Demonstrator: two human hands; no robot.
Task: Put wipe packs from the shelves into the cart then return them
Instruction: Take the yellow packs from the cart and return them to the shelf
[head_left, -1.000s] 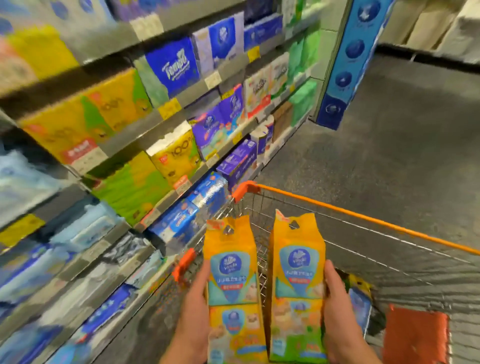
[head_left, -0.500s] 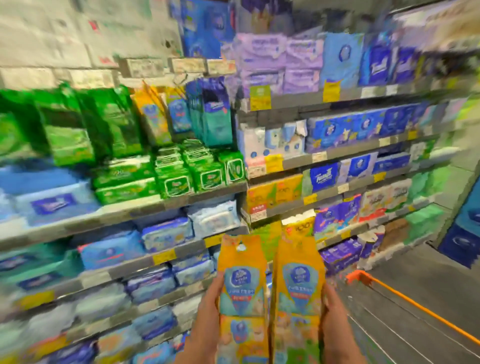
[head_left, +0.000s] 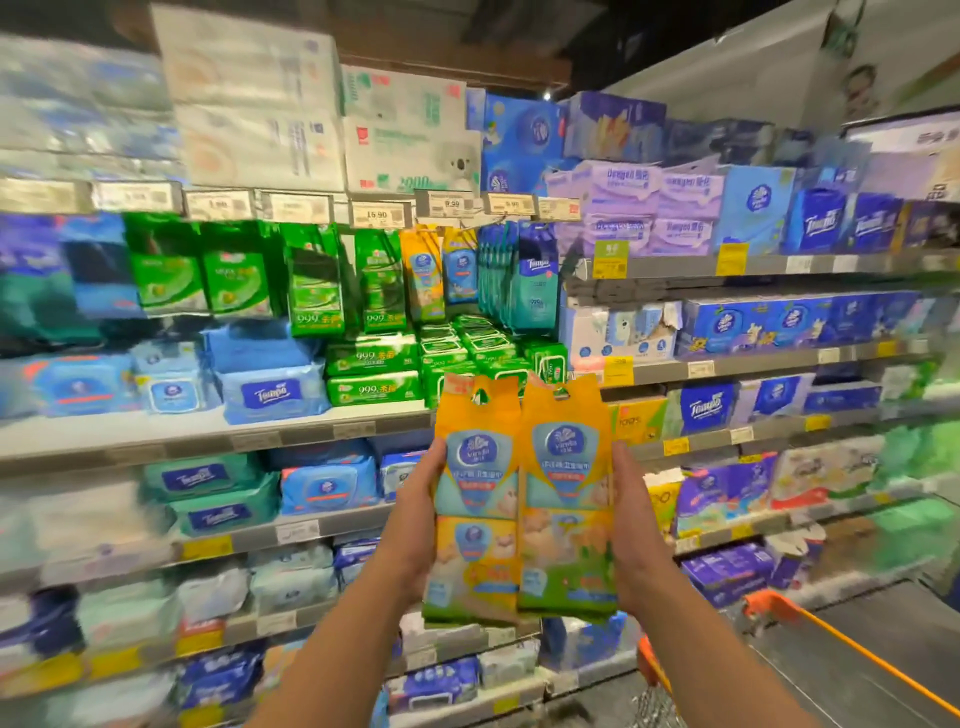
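Two tall orange wipe packs are held upright side by side in front of the shelves. My left hand (head_left: 413, 525) grips the left wipe pack (head_left: 475, 499) by its left edge. My right hand (head_left: 634, 525) grips the right wipe pack (head_left: 566, 493) by its right edge. Matching orange packs (head_left: 423, 275) hang from hooks on the shelf above, between green packs and teal packs. The cart's orange rim (head_left: 841, 649) shows at the bottom right, below and right of my hands.
Grey shelves (head_left: 208, 431) filled with blue, green and purple tissue and wipe packs span the whole view. Flat green packs (head_left: 467, 353) are stacked just behind the held packs. Price tags (head_left: 376, 214) line the top rail. Dark floor lies at the bottom right.
The view swung left and up from the cart to the shelves. Both hands lifted the two orange packs out of the cart and up toward the hanging row.
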